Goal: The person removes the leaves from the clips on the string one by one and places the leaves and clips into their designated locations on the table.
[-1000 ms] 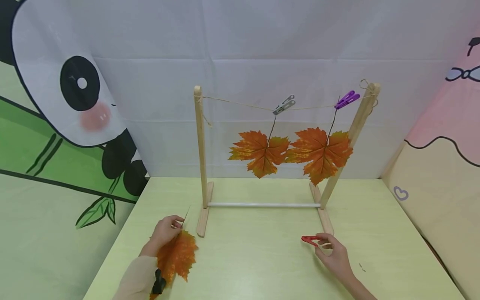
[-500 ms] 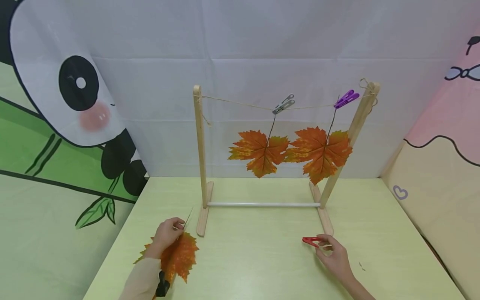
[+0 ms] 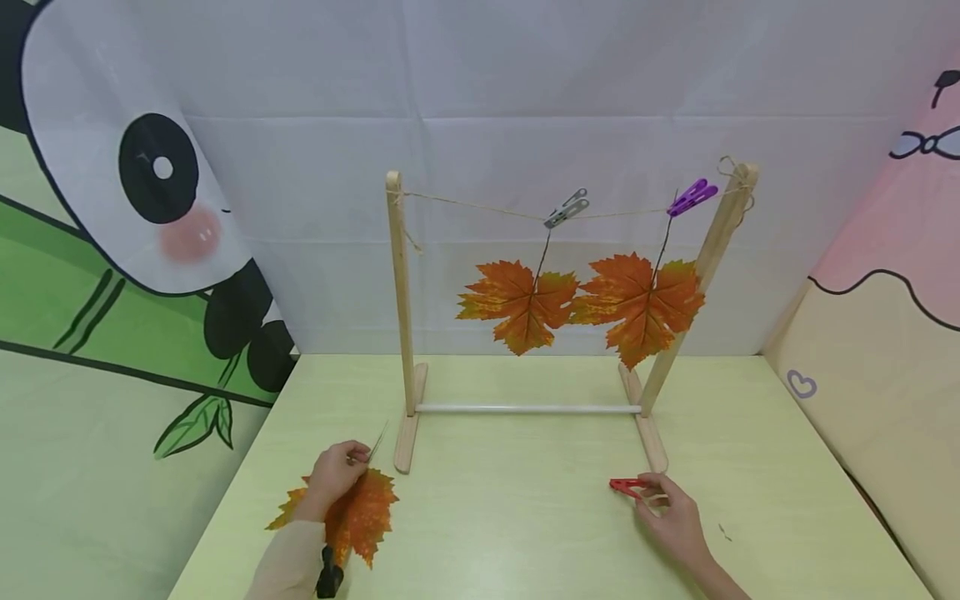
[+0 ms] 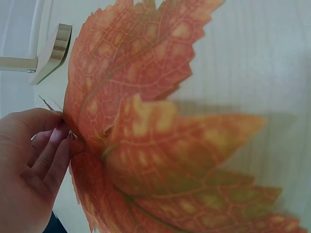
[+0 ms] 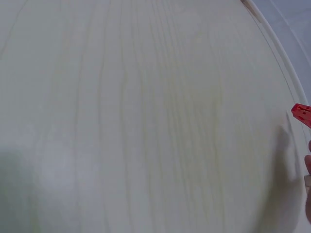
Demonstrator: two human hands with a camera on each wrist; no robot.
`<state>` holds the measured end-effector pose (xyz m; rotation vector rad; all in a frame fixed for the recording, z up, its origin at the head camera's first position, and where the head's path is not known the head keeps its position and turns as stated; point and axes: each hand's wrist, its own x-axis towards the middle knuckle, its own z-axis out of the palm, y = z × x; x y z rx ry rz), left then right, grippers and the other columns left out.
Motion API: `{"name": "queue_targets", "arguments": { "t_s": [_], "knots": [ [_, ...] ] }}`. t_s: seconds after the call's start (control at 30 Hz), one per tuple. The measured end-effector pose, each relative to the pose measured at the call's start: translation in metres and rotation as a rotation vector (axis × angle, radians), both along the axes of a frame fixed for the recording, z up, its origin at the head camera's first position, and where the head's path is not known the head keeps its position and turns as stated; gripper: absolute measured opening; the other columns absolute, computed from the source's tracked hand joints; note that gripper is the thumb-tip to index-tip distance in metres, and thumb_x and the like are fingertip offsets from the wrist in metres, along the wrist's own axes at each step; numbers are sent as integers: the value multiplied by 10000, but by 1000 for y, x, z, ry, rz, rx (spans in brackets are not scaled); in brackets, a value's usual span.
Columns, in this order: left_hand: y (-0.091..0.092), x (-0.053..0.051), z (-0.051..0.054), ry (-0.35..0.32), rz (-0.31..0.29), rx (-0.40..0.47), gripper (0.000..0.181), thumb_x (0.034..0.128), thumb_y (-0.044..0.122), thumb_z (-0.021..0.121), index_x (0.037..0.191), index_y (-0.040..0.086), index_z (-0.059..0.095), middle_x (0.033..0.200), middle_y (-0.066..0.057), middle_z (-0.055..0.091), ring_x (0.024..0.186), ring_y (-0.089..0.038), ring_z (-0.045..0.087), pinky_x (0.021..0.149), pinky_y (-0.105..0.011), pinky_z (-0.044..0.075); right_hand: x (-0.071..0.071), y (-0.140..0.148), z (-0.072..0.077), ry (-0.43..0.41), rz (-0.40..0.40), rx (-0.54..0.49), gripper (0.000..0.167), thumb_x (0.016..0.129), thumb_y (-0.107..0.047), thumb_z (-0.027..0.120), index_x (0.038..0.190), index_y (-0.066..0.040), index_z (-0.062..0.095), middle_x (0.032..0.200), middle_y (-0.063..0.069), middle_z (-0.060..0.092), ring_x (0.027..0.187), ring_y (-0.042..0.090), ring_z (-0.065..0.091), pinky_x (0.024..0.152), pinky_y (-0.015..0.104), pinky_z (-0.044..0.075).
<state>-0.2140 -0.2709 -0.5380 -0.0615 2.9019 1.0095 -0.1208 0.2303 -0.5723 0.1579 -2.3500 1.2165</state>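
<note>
My left hand [image 3: 336, 475] pinches the thin stem of an orange artificial maple leaf [image 3: 367, 512] at the table's left front. In the left wrist view the leaf [image 4: 141, 63] spreads out from the fingertips, its lobes partly folded. At the right, my right hand [image 3: 671, 512] holds a red clothespin [image 3: 624, 486] between thumb and fingers, near the rack's right foot. Only the tip of that clothespin [image 5: 302, 113] shows in the right wrist view. Two similar leaves hang from a string [image 3: 480, 205], one under a grey clothespin [image 3: 566, 208], the other under a purple clothespin [image 3: 692, 198].
The string runs between a left wooden post [image 3: 401, 292] and a leaning right post [image 3: 723, 225]. A white rod [image 3: 528, 409] joins the posts low down. A small dark scrap [image 3: 724, 532] lies on the table [image 3: 487, 517] right of my right hand.
My left hand has shifted slightly right and toward me with the leaf, and more of its left lobes show. My right hand has moved slightly toward me with the red clothespin.
</note>
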Motion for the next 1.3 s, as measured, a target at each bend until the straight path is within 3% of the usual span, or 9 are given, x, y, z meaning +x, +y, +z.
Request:
{"name": "queue_targets", "arguments": {
  "t_s": [0.2, 0.43, 0.67, 0.9, 1.03, 1.3],
  "knots": [
    [1, 0, -4, 35, -19, -28, 203, 782, -4, 619, 983, -16, 638, 794, -31, 636, 746, -199, 591, 725, -422, 491, -1, 6, -4, -21, -28, -17, 368, 609, 157, 687, 941, 12, 625, 815, 69, 652, 679, 96, 594, 576, 175, 488],
    [5, 0, -6, 30, -17, -43, 199, 780, -4, 628, 979, -10, 639, 801, -37, 639, 751, -202, 592, 732, -424, 493, -4, 6, -8, -17, -47, -38, 367, 606, 177, 673, 936, 22, 626, 754, 51, 637, 664, 47, 574, 567, 153, 476],
    [9, -1, -7, 69, -24, -39, 182, 763, -5, 626, 944, 1, 647, 787, -42, 640, 744, -208, 603, 721, -416, 492, -3, 8, -10, -61, -120, -60, 360, 614, 152, 664, 943, 10, 627, 751, 70, 633, 663, 50, 565, 576, 136, 462],
    [11, -1, -10, 101, -16, -47, 156, 757, 9, 632, 912, 10, 652, 765, -61, 637, 719, -197, 603, 701, -402, 494, -2, 12, -11, -119, -183, 56, 361, 622, 83, 720, 954, -31, 637, 782, 40, 641, 711, 102, 568, 613, 199, 473],
    [11, -1, -11, 114, -17, -52, 144, 761, 29, 637, 903, 11, 653, 753, -69, 632, 711, -188, 599, 694, -395, 493, 1, 15, -11, -104, -206, 116, 371, 614, 60, 743, 960, -31, 645, 786, 30, 648, 719, 155, 589, 629, 264, 484],
    [8, -2, -8, 110, -27, -75, 126, 777, 20, 629, 901, 13, 650, 752, -38, 626, 707, -191, 595, 684, -396, 498, 3, 20, -17, -122, -251, 145, 363, 619, 38, 751, 958, -46, 652, 805, 29, 641, 745, 155, 572, 643, 239, 469]
  ]
}}
